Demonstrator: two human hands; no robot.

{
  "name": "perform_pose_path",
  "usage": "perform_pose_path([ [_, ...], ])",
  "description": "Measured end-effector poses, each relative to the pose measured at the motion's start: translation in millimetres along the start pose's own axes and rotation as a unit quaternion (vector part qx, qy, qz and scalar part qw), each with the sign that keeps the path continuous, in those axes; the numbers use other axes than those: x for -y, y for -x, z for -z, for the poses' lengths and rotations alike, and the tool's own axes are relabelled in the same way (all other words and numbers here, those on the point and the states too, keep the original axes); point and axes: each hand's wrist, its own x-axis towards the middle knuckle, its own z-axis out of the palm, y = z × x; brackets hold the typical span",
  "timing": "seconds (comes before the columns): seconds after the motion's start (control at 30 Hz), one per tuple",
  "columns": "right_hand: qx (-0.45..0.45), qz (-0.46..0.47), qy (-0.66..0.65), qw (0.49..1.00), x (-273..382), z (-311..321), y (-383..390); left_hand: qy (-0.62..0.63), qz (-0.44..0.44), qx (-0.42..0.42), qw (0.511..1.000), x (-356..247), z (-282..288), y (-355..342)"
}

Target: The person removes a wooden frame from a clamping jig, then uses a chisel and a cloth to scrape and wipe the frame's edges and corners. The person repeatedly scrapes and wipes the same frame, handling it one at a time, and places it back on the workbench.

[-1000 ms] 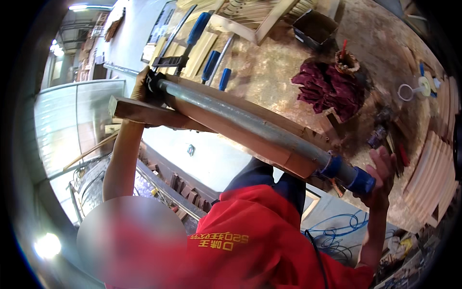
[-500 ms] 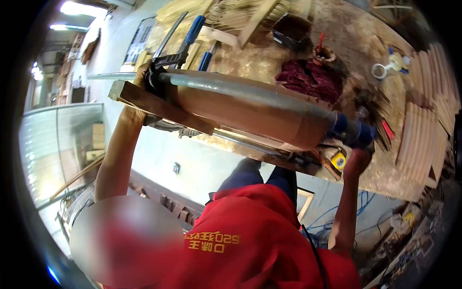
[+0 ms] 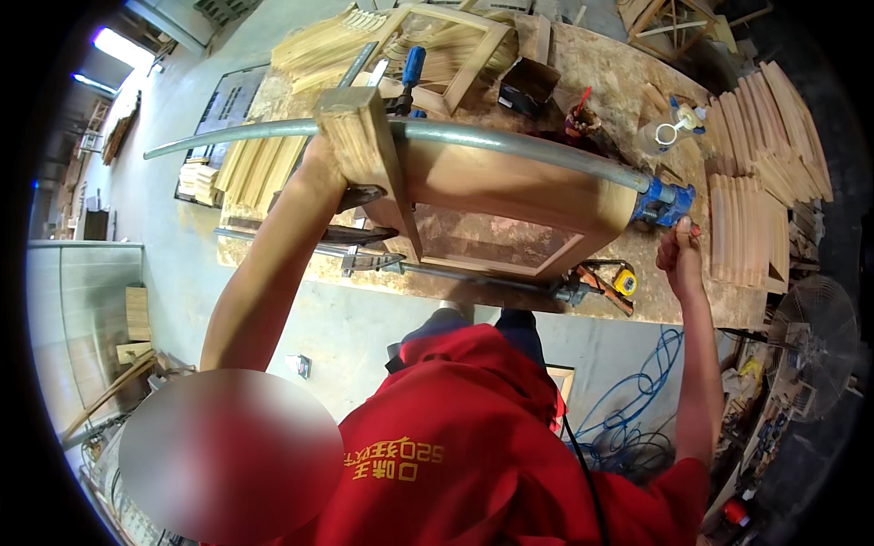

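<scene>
Around the person's feet lies a grey floor [image 3: 414, 332], a blue hose [image 3: 651, 387] looped on it to the right. Past the feet stands a stained table [image 3: 696, 305]; a yellow tape measure [image 3: 625, 282] sits near its front edge. To the right of the table is a round fan [image 3: 819, 341]; slats are stacked at both sides, to the left [image 3: 259, 173] and to the right [image 3: 769, 136]. A lit lamp [image 3: 125, 47] shows at the far left.

Beyond the workpiece, a cup [image 3: 583, 123] has a red handle [image 3: 585, 96] standing up from it. Farther off, a black box [image 3: 528, 88] sits open; its contents cannot be made out.

The right hand [image 3: 681, 255] is curled, fingers together, just beside the blue clamp head [image 3: 663, 202]; whether it pinches anything cannot be told. The wooden frame [image 3: 519, 173] is left of that hand, a steel pipe [image 3: 492, 138] along its far side. The left hand [image 3: 324, 167] is at the frame's left end, mostly behind a wood block [image 3: 360, 136], so its grip cannot be told.
</scene>
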Motion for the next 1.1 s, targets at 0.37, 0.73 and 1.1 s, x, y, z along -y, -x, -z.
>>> perform_pose_path([
  [0.37, 0.032, -0.108, 0.013, 0.994, -3.6, 43.3, -32.9, 0.072, -0.078, -0.043, 0.993, 14.7, 34.6, -25.7],
  [0.73, -0.128, -0.245, 0.027, 0.961, 42.6, 8.2, -6.8, -0.040, -0.037, -0.257, 0.965, -13.7, -46.5, 56.6],
  [1.1, -0.076, -0.218, 0.083, 0.969, 46.6, 24.4, 6.7, -0.626, -0.449, -0.043, 0.637, -83.0, 13.6, 93.2],
])
